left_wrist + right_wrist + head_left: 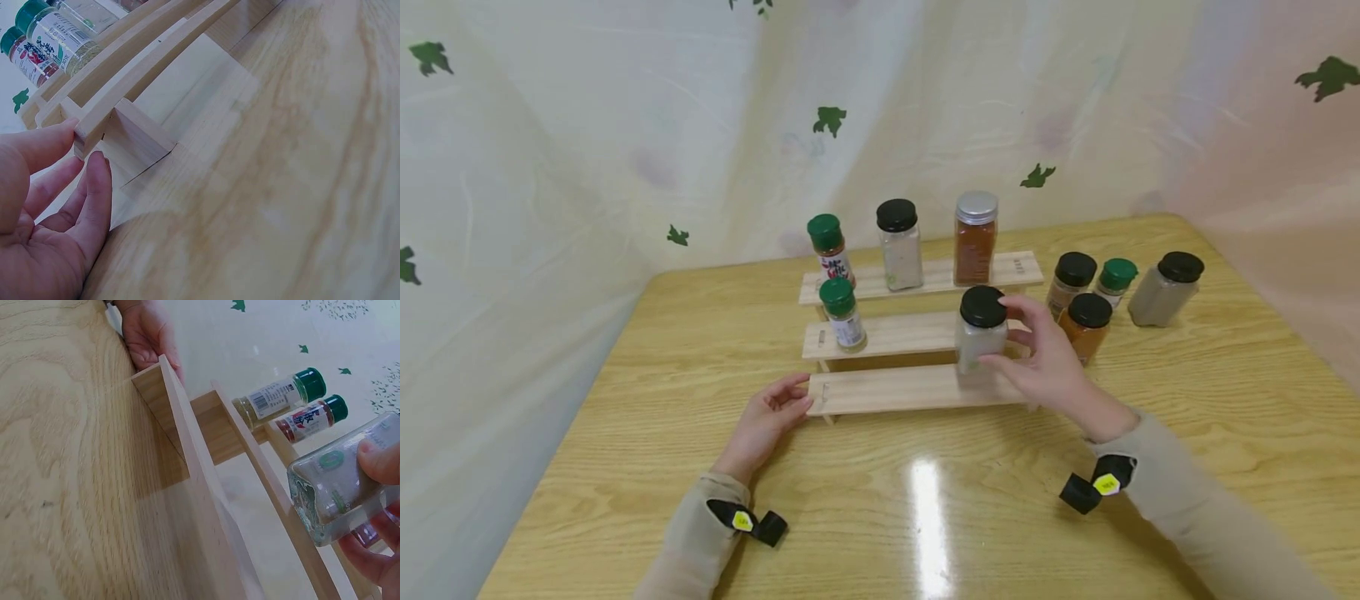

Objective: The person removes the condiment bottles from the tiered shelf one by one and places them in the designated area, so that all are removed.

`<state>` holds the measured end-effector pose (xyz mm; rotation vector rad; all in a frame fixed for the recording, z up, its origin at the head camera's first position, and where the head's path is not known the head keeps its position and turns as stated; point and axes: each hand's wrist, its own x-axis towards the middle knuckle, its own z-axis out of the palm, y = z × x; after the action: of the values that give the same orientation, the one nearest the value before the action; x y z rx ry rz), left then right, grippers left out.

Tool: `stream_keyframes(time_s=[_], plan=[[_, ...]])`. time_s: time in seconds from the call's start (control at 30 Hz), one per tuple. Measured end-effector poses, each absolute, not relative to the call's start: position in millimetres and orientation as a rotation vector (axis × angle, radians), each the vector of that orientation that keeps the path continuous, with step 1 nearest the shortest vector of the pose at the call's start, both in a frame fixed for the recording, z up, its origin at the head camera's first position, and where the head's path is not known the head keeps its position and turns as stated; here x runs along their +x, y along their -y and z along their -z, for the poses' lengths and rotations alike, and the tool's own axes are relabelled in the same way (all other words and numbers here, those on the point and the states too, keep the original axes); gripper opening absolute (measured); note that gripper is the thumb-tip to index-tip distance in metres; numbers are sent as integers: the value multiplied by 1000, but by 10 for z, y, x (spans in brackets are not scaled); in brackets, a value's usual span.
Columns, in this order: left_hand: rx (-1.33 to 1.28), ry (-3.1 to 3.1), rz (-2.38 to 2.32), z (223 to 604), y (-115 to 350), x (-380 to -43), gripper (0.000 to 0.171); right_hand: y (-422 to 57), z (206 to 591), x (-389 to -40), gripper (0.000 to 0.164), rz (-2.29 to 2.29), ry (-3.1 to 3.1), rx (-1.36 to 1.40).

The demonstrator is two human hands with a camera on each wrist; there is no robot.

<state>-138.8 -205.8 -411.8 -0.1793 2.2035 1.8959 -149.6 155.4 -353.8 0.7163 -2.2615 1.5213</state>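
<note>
My right hand [1048,358] grips a square glass jar [981,343] with a black lid, its contents pale. In the head view the jar overlaps the middle and front steps of a three-step wooden spice rack [887,390]; in the right wrist view the jar's base [309,509] shows clear glass beside the rack's boards. My left hand [769,417] pinches the left end of the front step, thumb [53,142] against the board's end. On the middle step stands a green-lidded shaker [844,315]. A red-labelled green-lidded shaker [831,250], a black-lidded jar [900,250] and a silver-lidded jar [976,242] stand on the back step.
Right of the rack, several containers stand on the wooden table [625,467]: a black-lidded jar [1070,282], an orange-brown jar [1084,329], a small green-lidded shaker [1115,279] and a grey-filled jar [1165,292]. A pale curtain [737,150] with leaf prints hangs behind.
</note>
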Motion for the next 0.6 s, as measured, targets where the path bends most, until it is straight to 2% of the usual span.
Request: stream_keyframes(time_s=[0.2, 0.33, 0.5, 0.6], plan=[[-189, -2203, -1898, 4116, 2060, -1379, 45, -1703, 3548, -1446, 76, -1494, 2179, 821], [-192, -2208, -1885, 4115, 2059, -1378, 45, -1851, 3523, -1447, 67, -1499, 2077, 984], [-177, -2204, -1893, 4109, 2055, -1381, 45, -2041, 3417, -1446, 75, -1467, 1988, 1048], [-173, -2202, -1898, 4103, 2054, -1382, 45, -2166, 3342, -1456, 74, -1540, 1885, 1078]])
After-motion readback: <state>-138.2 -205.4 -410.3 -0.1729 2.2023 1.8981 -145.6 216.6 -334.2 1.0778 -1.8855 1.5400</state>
